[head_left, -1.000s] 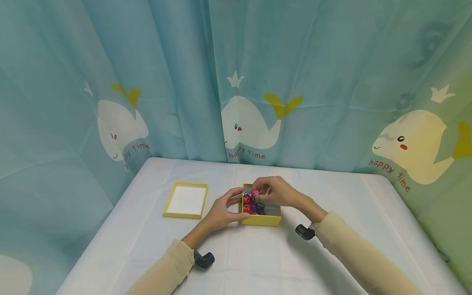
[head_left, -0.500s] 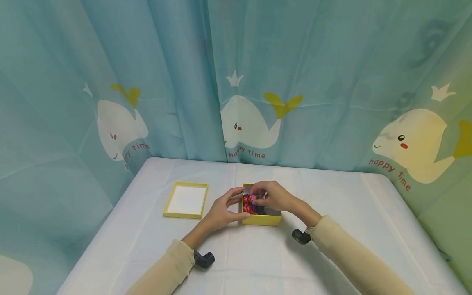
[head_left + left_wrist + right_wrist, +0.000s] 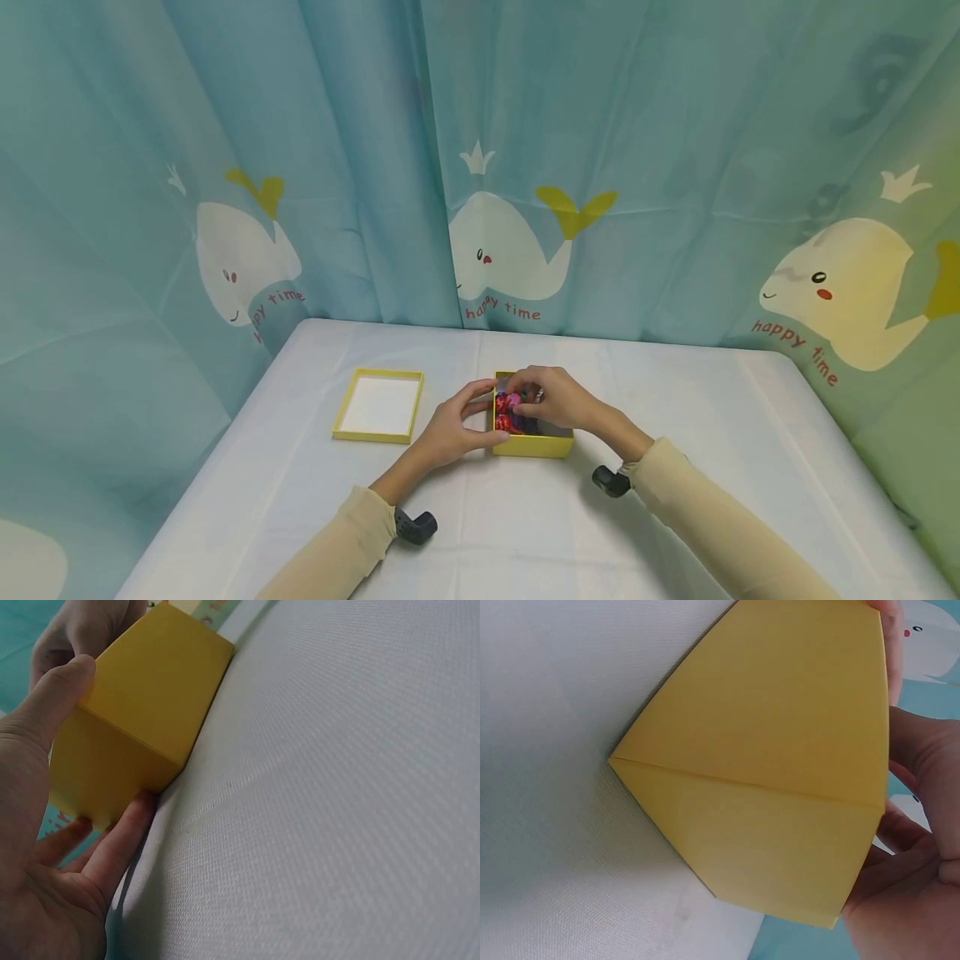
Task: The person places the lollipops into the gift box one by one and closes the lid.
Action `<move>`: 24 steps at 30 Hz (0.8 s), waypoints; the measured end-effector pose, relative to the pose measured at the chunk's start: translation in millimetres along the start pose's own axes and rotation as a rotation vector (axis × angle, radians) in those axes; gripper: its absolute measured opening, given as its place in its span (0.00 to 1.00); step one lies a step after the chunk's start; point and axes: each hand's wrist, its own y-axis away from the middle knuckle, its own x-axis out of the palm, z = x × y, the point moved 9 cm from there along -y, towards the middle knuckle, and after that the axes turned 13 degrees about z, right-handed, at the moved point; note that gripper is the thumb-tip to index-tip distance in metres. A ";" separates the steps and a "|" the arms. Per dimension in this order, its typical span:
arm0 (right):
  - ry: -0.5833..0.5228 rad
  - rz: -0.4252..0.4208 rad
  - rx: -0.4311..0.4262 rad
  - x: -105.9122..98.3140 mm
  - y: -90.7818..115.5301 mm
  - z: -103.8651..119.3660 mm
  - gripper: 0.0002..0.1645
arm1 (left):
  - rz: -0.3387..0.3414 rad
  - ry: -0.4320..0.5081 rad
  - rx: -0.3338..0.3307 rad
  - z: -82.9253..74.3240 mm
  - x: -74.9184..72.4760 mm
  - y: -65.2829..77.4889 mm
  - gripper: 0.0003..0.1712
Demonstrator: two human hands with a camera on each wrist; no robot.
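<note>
A yellow open-topped box (image 3: 532, 447) stands on the table in the head view. My left hand (image 3: 448, 432) holds it at its left side, thumb at the front left corner and fingers along the left wall; the left wrist view shows this grip on the box (image 3: 142, 697). My right hand (image 3: 558, 402) reaches in over the rim, its fingertips pinching a pink wrapped candy (image 3: 513, 400). Red wrapped candies (image 3: 503, 423) lie beside it, with darker ones partly hidden under the hand. In the right wrist view the box wall (image 3: 757, 712) hides the fingertips.
Left of the box lies its yellow-rimmed lid (image 3: 378, 406), white inside facing up. A white cloth covers the table (image 3: 517, 517). Behind hangs a blue-green curtain (image 3: 375, 167) with whale prints. Each wrist carries a dark camera mount (image 3: 415, 527).
My right hand has moved slightly left and down into the box, bringing the pink candy next to the red ones; over the last half second it barely moves. My left hand stays in place.
</note>
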 end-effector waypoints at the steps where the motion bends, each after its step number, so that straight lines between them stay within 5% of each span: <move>1: 0.000 0.002 0.003 0.1 0.0 -0.4 0.13 | 0.000 0.000 0.001 0.1 -0.1 -0.1 0.47; 24: 0.004 0.003 0.001 -0.8 1.1 1.9 0.12 | 0.009 0.012 -0.005 -1.0 0.3 0.3 0.47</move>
